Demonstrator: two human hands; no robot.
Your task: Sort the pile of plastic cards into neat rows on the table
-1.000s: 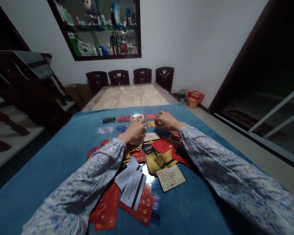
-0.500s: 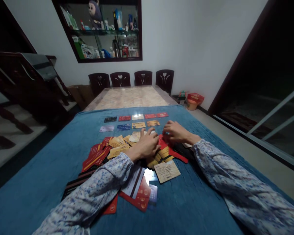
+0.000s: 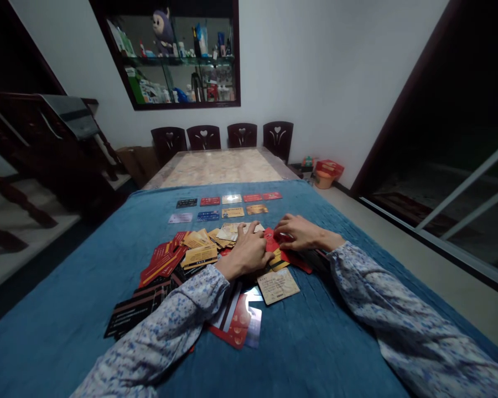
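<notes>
In the head view, a blue cloth (image 3: 327,342) covers the near surface, faintly creased along its right side. Beyond its far edge lies a pale, mottled tabletop (image 3: 219,165), with four dark chairs (image 3: 203,138) in a row at its end, heart shapes cut into their backs. On the cloth, a loose heap of cards (image 3: 161,260) in red, gold, black and cream spreads across the middle; a square cream card (image 3: 278,286) lies at its near right. Farther off, nine cards are set out in two rows (image 3: 208,216), five behind four.

The left hand (image 3: 249,251) rests over the heap, fingers spread and bent; whether it grips a card cannot be told. The right hand (image 3: 301,232) is just beside it, fingers curled narrowly over red cards (image 3: 271,240), its hold hidden too.

Behind, a glass-shelved cabinet (image 3: 186,105) is set in the white wall (image 3: 294,66), holding a purple plush toy (image 3: 162,33) and bottles. A dark stair railing (image 3: 12,119) stands at left, and an orange bucket (image 3: 323,180) sits on the floor at right.
</notes>
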